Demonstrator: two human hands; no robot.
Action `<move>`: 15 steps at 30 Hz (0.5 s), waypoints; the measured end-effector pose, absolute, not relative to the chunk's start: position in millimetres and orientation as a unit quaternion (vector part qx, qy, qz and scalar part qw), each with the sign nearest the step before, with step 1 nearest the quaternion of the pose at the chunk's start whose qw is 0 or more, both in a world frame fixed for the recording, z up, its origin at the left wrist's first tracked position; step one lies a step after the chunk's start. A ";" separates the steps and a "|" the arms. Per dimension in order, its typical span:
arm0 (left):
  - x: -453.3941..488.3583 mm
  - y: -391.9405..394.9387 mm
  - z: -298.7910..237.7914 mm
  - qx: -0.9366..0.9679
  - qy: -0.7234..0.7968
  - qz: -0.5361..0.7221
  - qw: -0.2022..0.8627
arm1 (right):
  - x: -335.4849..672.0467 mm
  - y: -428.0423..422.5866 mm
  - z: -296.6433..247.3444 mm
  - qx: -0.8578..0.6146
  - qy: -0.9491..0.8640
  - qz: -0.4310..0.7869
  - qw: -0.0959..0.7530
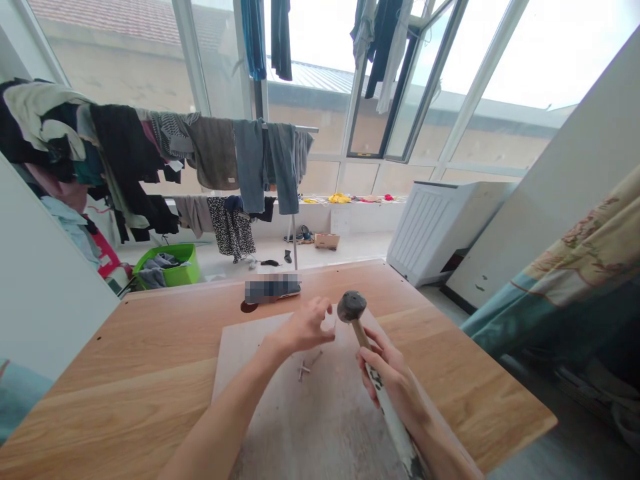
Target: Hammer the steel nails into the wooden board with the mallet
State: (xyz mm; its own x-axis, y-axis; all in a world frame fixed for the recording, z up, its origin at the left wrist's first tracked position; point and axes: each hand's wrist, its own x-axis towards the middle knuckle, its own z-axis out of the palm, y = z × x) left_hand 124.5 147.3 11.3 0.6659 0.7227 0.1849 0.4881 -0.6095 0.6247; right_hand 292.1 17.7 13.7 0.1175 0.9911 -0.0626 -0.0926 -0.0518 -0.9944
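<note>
My right hand (385,367) is wrapped around the handle of a rubber mallet (353,307), whose dark round head points up and away from me. The pale handle is worn and runs back under my wrist. Over the far part of a pale wooden board (280,427), my left hand (313,323) is curved, with thumb and forefinger apart and nothing plainly visible between them. Just below that hand, a few thin nail-like pieces (303,371) lie on the board, some crossing each other; they are too small to make out exactly.
The board lies on a wood-grain table (150,360). A blurred-out dark object (273,288) rests near its far edge beside a round hole (249,307). Beyond are a laundry rack (215,153), a green basket (187,267), a white ribbed cabinet (423,227) and a curtain (545,280) at right.
</note>
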 end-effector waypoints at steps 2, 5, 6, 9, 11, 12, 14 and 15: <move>119.0 138.3 18.5 0.887 0.344 0.167 0.259 | 292.4 17.8 15.0 -0.531 -0.417 0.503 0.540; 120.2 124.1 19.2 0.897 0.348 0.120 0.247 | 293.9 18.1 14.3 -0.538 -0.407 0.500 0.542; 122.4 121.3 17.8 0.897 0.349 0.115 0.244 | 294.4 18.3 13.6 -0.537 -0.408 0.499 0.544; 127.0 124.2 14.3 0.896 0.345 0.128 0.249 | 295.1 18.8 12.3 -0.532 -0.412 0.498 0.547; 125.9 134.4 13.1 0.890 0.337 0.156 0.267 | 294.7 18.7 13.0 -0.530 -0.412 0.499 0.548; 124.4 140.6 12.3 0.884 0.333 0.174 0.280 | 294.3 18.4 13.9 -0.530 -0.413 0.499 0.547; 121.0 152.4 8.8 0.865 0.330 0.216 0.309 | 293.6 17.7 15.8 -0.529 -0.418 0.497 0.546; 119.7 157.0 5.9 0.854 0.332 0.237 0.323 | 293.3 17.3 16.7 -0.529 -0.421 0.496 0.544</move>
